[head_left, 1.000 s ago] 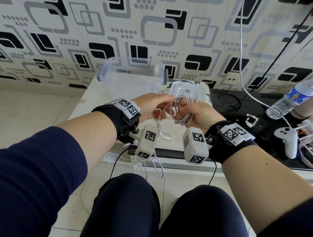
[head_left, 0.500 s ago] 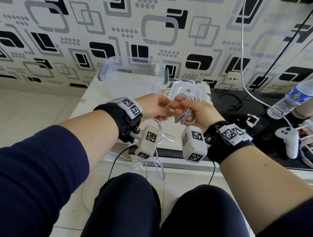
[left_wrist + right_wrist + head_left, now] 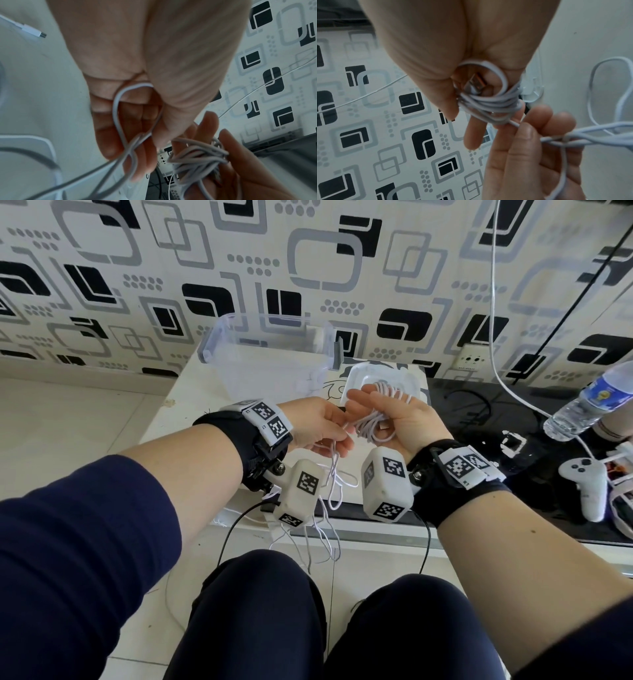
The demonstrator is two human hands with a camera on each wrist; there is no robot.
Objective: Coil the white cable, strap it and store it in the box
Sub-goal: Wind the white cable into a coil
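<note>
The white cable is wound in several loops round the fingers of my right hand, held over the table. In the right wrist view the thumb presses the coil and a metal USB plug sits inside it. My left hand pinches the loose strand just left of the coil. The rest of the cable hangs tangled past the table edge. The clear plastic box stands open behind the hands. I see no strap.
A white square lid lies behind my right hand. On the black tabletop to the right are a water bottle and a white game controller. Another white cord hangs down the patterned wall.
My right hand's fingers have spread and tipped upward, showing the coil. My left hand has slid slightly down and left along the strand. The box and lid have not moved.
</note>
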